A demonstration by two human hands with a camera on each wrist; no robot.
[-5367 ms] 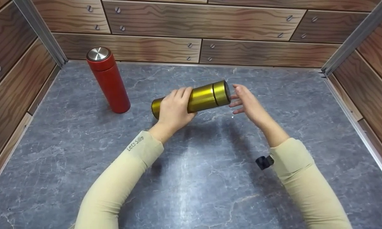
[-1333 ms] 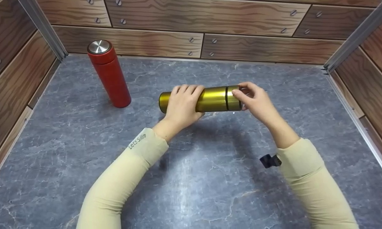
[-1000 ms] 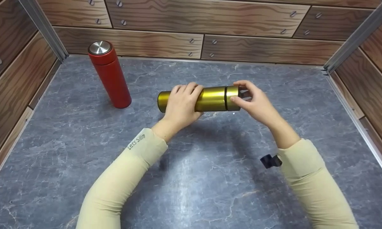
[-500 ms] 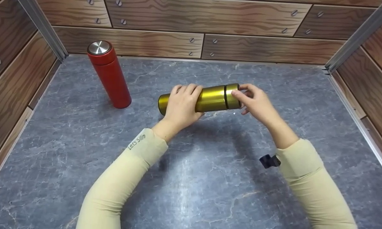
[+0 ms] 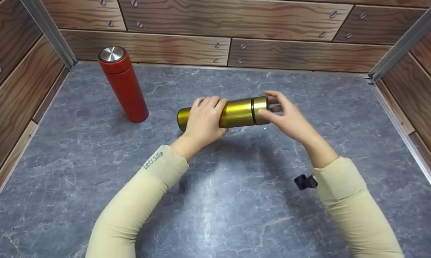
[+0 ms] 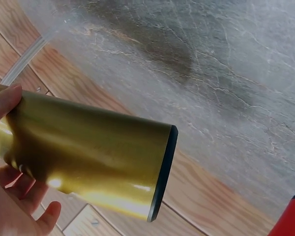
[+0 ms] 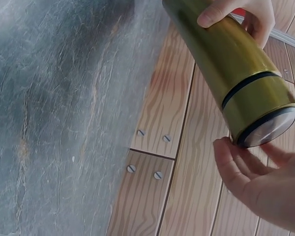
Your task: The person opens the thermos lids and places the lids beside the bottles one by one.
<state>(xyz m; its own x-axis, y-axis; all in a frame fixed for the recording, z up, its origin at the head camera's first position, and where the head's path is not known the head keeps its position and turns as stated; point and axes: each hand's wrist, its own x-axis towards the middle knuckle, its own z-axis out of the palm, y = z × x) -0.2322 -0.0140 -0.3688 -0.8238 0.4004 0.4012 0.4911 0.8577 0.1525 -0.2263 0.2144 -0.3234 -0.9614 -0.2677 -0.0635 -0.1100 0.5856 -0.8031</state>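
Note:
A gold thermos flask (image 5: 237,111) is held nearly level above the table in the head view, its lid end to the right. My left hand (image 5: 205,120) grips the body around its middle. My right hand (image 5: 290,116) holds the gold lid (image 5: 261,110), thumb on the near side and fingers on the far side. A dark ring lies between lid and body. In the right wrist view the lid's silver end (image 7: 270,129) faces the palm. The left wrist view shows the flask's black-rimmed base (image 6: 163,174). A red thermos flask (image 5: 126,89) stands upright at the left.
The grey marbled table (image 5: 215,200) is bounded by wood-patterned walls (image 5: 179,48) at the back and both sides. Metal rails (image 5: 48,34) run up the back corners. A small black camera (image 5: 305,182) sits at the right sleeve.
Since the oldest frame, my right hand has moved from apart from the flask onto its lid. Over the last second its thumb and fingers shift back and forth around the lid. The red flask stays put.

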